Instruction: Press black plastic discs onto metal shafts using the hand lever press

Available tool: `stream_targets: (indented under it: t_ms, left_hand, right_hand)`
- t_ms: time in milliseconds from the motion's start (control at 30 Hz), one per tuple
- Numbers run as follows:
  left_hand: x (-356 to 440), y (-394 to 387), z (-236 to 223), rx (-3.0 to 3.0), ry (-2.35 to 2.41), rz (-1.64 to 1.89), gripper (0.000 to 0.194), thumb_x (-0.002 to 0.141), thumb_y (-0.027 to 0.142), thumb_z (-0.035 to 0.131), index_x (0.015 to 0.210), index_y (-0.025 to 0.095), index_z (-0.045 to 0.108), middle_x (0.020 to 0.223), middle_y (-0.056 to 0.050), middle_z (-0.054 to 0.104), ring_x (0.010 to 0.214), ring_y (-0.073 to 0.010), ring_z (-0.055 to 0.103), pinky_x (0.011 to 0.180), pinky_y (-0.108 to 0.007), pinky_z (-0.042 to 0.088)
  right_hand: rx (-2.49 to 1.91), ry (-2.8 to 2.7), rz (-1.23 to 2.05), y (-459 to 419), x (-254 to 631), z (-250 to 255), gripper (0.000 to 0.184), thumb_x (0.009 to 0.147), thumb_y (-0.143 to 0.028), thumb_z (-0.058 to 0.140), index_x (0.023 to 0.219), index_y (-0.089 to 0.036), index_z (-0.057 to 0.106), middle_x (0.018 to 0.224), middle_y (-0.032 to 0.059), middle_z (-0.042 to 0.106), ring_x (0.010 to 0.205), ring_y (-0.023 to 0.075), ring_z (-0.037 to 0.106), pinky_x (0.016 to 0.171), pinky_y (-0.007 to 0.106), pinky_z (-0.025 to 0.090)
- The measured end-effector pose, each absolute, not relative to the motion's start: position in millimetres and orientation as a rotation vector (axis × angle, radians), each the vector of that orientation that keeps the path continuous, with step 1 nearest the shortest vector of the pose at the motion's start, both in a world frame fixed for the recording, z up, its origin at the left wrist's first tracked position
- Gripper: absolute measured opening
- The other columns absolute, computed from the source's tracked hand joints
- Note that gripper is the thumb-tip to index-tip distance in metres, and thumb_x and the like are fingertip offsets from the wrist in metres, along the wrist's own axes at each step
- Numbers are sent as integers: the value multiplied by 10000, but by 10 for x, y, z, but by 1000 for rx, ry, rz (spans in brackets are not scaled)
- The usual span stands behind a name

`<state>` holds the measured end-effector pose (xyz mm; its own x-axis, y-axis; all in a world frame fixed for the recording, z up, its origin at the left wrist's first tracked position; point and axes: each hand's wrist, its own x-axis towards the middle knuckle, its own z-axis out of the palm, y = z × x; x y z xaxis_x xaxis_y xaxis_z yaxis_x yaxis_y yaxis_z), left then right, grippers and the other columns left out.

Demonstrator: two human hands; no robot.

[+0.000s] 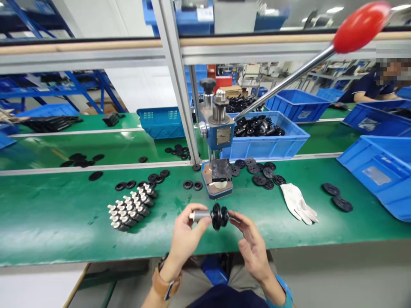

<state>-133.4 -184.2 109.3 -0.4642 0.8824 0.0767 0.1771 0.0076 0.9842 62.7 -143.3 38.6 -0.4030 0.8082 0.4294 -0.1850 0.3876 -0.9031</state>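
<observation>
My left hand [189, 231] is closed around a grey cylinder [201, 215] with a white tip, held level above the bench's front part. Black ribbed wheels [217, 217] sit on the cylinder's right end. Beside them, my right hand [252, 246] has its fingers stretched out and apart; its fingertips reach the wheels' right side, and I cannot tell whether they touch. Just beyond both hands stands a blue lever press [221, 137] with a black block [221, 170] at its base. To the left, similar grey-and-white cylinders [131, 207] stand in a tight group.
The press's red-knobbed lever [361, 28] slants up to the right. Black discs [268, 172] and a white glove [298, 204] lie on the green bench [64, 231]. Blue bins [266, 146] stand behind and at the right. A person [369, 87] sits at the far right.
</observation>
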Motion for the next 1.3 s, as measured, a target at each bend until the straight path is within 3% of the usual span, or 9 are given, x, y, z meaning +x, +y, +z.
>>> stream_targets:
  t_ms: [200,333,500,700,833,967,1067,1167,1300]
  left_hand:
    - [-1561,-896,1700,1611,1890,1595,117,812,295,752,873,195,745,666,47,525,635,-140,473,643,-261,395]
    - [-1583,-473,1717,1786,1912,1469,66,817,239,758,792,180,739,745,2,604,710,-166,557,705,-276,439]
    - [-1559,-338,1609,1739,1858,1441,96,859,234,715,902,161,760,905,-66,770,809,-205,688,724,-277,496]
    - [-1556,-343,1621,1715,1876,1378,122,873,267,706,867,156,758,788,-41,774,703,-186,662,646,-259,436]
    - [-1551,-329,1664,1727,1913,1345,137,857,274,718,787,157,732,664,-6,692,616,-161,575,580,-256,346]
    - [-1546,-332,1670,1737,1912,1338,149,860,277,711,769,159,715,634,9,648,600,-151,534,568,-257,315]
    - [-1551,-336,1660,1740,1893,1341,149,861,278,707,774,157,713,644,8,648,612,-149,530,579,-256,319]
    - [-1556,-334,1652,1735,1863,1347,147,867,279,697,789,154,711,674,2,669,627,-148,539,590,-251,336]
    - [-1560,-316,1646,1719,1828,1362,133,870,276,687,821,156,718,704,-1,698,645,-153,572,595,-245,357]
  right_hand:
    - [-622,-1607,1037,-1187,669,592,369,1071,-396,515,1392,-231,594,1377,147,668,1248,274,675,1055,445,593]
    - [-613,-1633,877,-1022,716,797,349,1045,-338,526,1361,-236,632,1330,145,683,1194,318,691,998,514,626]
    - [-646,-1603,692,-731,794,1331,350,983,-385,580,1322,-433,653,1286,61,703,1115,396,703,950,658,626]
    - [-345,-1352,477,-198,726,2580,392,985,-294,655,1374,-261,628,1328,104,659,1240,266,665,1049,522,569]
    - [-288,-1222,636,187,634,3380,450,1004,-329,441,1384,-128,574,1224,65,732,1242,218,681,868,353,529]
    - [-199,-1323,827,432,564,3695,654,979,-407,152,1078,13,642,764,-4,736,904,159,782,671,295,486]
    - [-174,-1337,859,457,524,3672,674,923,-375,-8,780,-62,572,537,-109,566,593,53,710,592,292,426]
    - [-186,-1331,948,389,494,3620,670,870,-301,-110,606,-109,475,452,-119,445,451,-1,603,534,297,368]
    - [-143,-1160,1041,325,451,3608,564,994,-222,152,587,-171,538,396,-110,416,319,22,472,467,212,414]
